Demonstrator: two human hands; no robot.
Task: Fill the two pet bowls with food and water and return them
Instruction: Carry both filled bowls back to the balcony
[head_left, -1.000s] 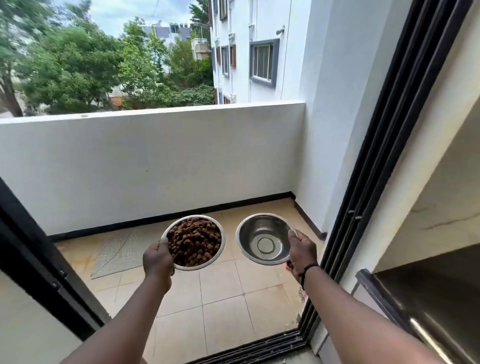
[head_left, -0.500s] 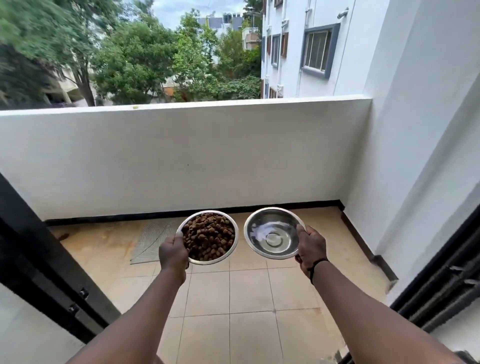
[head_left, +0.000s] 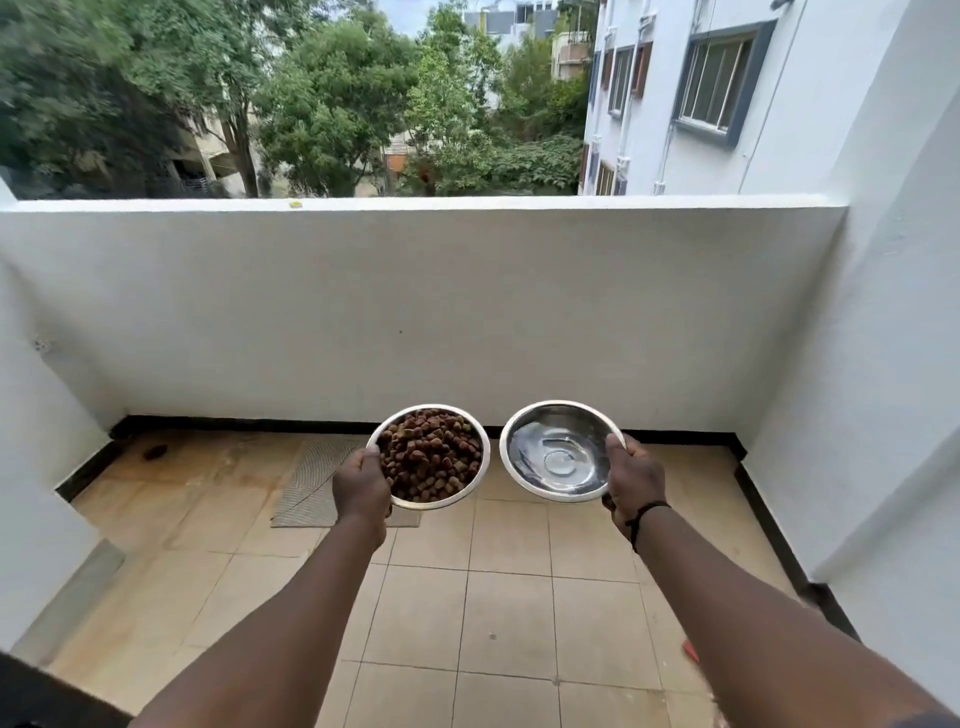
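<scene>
Food bowl (head_left: 428, 456) left of water bowl (head_left: 559, 451)

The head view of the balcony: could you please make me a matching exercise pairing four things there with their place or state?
Things:
1. kibble bowl
2. water bowl
3. floor mat
4. black wristband

Places or states:
A. lying on the tiles
B. held in the right hand
C. around the right wrist
D. held in the left hand

Pairs: 1-D, 2-B, 3-A, 4-C
</scene>
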